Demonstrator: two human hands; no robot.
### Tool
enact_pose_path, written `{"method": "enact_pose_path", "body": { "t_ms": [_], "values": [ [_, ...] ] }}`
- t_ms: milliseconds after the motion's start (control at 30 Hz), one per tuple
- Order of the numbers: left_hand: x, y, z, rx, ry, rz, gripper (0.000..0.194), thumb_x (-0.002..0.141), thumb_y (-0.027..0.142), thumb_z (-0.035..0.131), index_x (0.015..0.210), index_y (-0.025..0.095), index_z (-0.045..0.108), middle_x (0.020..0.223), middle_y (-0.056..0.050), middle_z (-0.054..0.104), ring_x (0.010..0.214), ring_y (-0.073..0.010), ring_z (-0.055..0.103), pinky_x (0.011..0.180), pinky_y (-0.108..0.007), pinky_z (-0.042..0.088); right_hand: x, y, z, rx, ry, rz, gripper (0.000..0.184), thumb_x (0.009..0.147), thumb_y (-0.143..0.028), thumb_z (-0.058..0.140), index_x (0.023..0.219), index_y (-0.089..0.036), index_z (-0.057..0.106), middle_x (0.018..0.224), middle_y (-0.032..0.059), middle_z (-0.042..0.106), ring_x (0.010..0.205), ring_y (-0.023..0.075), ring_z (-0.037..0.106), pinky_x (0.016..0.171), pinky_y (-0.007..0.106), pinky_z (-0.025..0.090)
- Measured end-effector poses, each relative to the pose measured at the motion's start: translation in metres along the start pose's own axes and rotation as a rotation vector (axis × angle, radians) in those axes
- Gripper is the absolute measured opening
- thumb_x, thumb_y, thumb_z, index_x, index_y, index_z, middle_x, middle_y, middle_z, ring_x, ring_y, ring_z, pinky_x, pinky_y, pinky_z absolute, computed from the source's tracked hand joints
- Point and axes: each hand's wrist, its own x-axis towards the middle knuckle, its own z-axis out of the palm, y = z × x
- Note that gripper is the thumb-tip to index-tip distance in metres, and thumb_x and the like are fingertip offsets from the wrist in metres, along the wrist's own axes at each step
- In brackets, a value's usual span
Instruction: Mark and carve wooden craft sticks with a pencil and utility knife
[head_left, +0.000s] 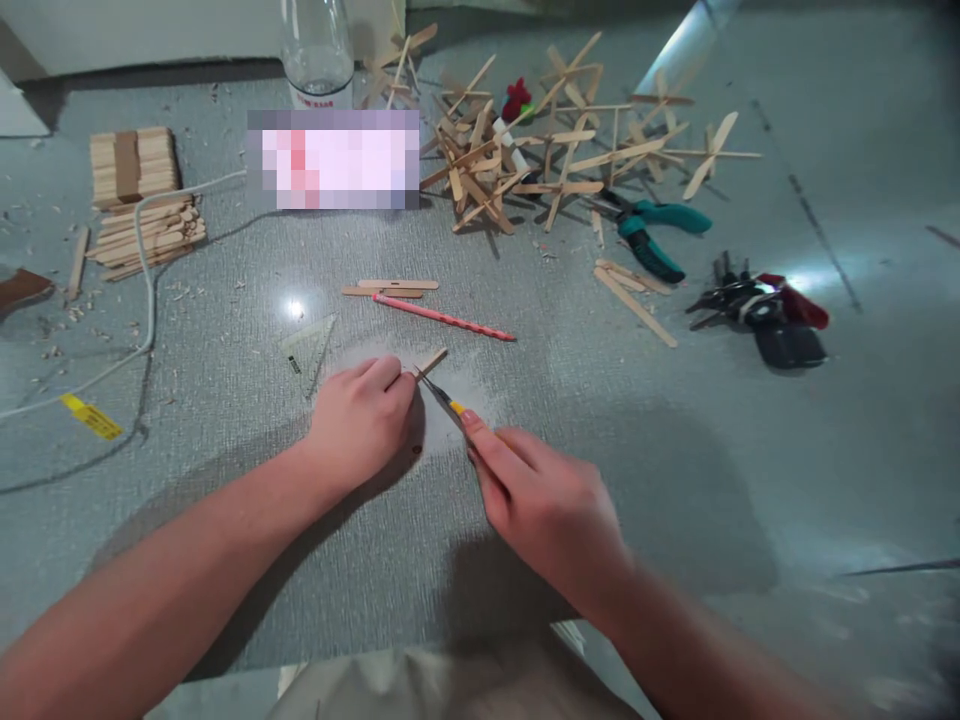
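My left hand (364, 415) is closed on a wooden craft stick (435, 360), whose end sticks out past the fingers. My right hand (551, 495) grips a slim, dark, pointed tool (444, 396) with a yellow part; its exact kind is unclear. The tool's tip meets the stick beside my left fingers. Pale dust (476, 375) lies on the table around them. A clear plastic set square (309, 355) rests left of the hands. Just beyond are a red pencil (450, 318) and two loose craft sticks (397, 285).
Crossed-stick pieces (480, 170) are heaped at the back, near teal-handled pliers (649, 235). Keys (772, 315) lie at right. A bundle of craft sticks (154, 165), a white cable (152, 290) and wood shavings are at left. A glass bottle (319, 50) stands behind a blurred-out patch.
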Motion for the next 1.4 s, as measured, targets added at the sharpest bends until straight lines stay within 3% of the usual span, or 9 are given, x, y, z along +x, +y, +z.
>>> {"method": "enact_pose_path", "body": {
  "t_ms": [100,200,333,433,633,867,1133,1267,1400],
  "values": [
    [0.001,-0.002,0.000,-0.007,0.004,-0.024,0.029,0.095,0.013,0.052,0.068,0.018,0.062,0.068,-0.003,0.056,0.060,-0.0152,0.047,0.054,-0.034,0.029,0.000,0.010,-0.003,0.118,0.061,0.080,0.038,0.104,-0.020,0.054,0.141,-0.021,0.064,0.101,0.0055,0.081,0.082,0.0173,0.077,0.066,0.026,0.056],
    [0.003,-0.004,-0.002,-0.007,0.002,-0.030,0.028,0.095,0.014,0.052,0.070,0.018,0.063,0.069,-0.003,0.058,0.062,-0.0153,0.048,0.054,-0.034,0.028,0.004,0.022,-0.004,0.173,0.133,0.209,0.038,0.102,-0.026,0.060,0.139,-0.025,0.062,0.116,0.0078,0.081,0.094,0.0212,0.080,0.077,0.029,0.061],
    [0.005,-0.005,-0.004,0.000,-0.002,-0.035,0.022,0.097,0.014,0.052,0.084,0.018,0.069,0.079,-0.004,0.064,0.067,-0.0164,0.051,0.056,-0.033,0.030,0.011,0.035,0.004,0.367,0.104,0.371,0.034,0.099,-0.035,0.062,0.130,-0.024,0.064,0.097,0.0050,0.080,0.080,0.0217,0.078,0.069,0.032,0.061],
    [0.007,-0.006,-0.004,-0.021,0.018,0.036,0.021,0.100,0.014,0.052,0.103,0.019,0.072,0.092,-0.005,0.068,0.076,-0.0179,0.054,0.061,-0.032,0.037,0.016,0.041,0.013,0.519,0.127,0.437,0.032,0.097,-0.039,0.063,0.126,-0.025,0.063,0.097,0.0039,0.078,0.076,0.0202,0.075,0.068,0.034,0.059],
    [0.010,-0.004,-0.001,-0.085,-0.010,0.197,0.020,0.101,0.017,0.055,0.100,0.020,0.075,0.102,-0.007,0.068,0.088,-0.0205,0.055,0.076,-0.034,0.046,0.025,0.045,0.028,0.792,0.134,0.504,0.039,0.099,-0.044,0.061,0.132,-0.023,0.059,0.090,0.0027,0.073,0.070,0.0166,0.068,0.061,0.030,0.054],
    [0.016,-0.005,0.005,-0.228,-0.138,0.045,0.023,0.103,0.024,0.056,0.097,0.020,0.079,0.105,-0.008,0.070,0.096,-0.0212,0.060,0.086,-0.037,0.052,0.031,0.048,0.034,0.911,0.129,0.497,0.042,0.098,-0.049,0.061,0.131,-0.023,0.059,0.079,-0.0012,0.067,0.062,0.0139,0.061,0.056,0.026,0.048],
    [0.015,-0.005,0.004,-0.096,-0.165,0.024,0.022,0.103,0.025,0.054,0.101,0.017,0.075,0.114,-0.011,0.071,0.109,-0.0258,0.061,0.093,-0.042,0.050,0.032,0.048,0.038,0.964,0.176,0.456,0.044,0.097,-0.053,0.062,0.129,-0.022,0.059,0.080,0.0002,0.067,0.064,0.0152,0.062,0.056,0.027,0.048],
    [-0.001,-0.015,-0.015,0.005,-0.166,0.014,0.025,0.106,0.024,0.046,0.100,0.016,0.069,0.107,-0.010,0.072,0.097,-0.0219,0.064,0.088,-0.036,0.049,0.028,0.047,0.034,0.955,0.196,0.440,0.045,0.097,-0.053,0.063,0.128,-0.021,0.060,0.083,0.0023,0.070,0.066,0.0164,0.065,0.058,0.028,0.050],
    [-0.031,-0.055,-0.049,0.146,-0.123,-0.129,0.028,0.108,0.027,0.045,0.090,0.018,0.065,0.083,-0.005,0.069,0.077,-0.0191,0.063,0.078,-0.035,0.049,0.024,0.043,0.028,0.920,0.197,0.382,0.044,0.097,-0.052,0.062,0.129,-0.022,0.060,0.086,0.0035,0.071,0.068,0.0177,0.067,0.061,0.030,0.052]
  ]
}}
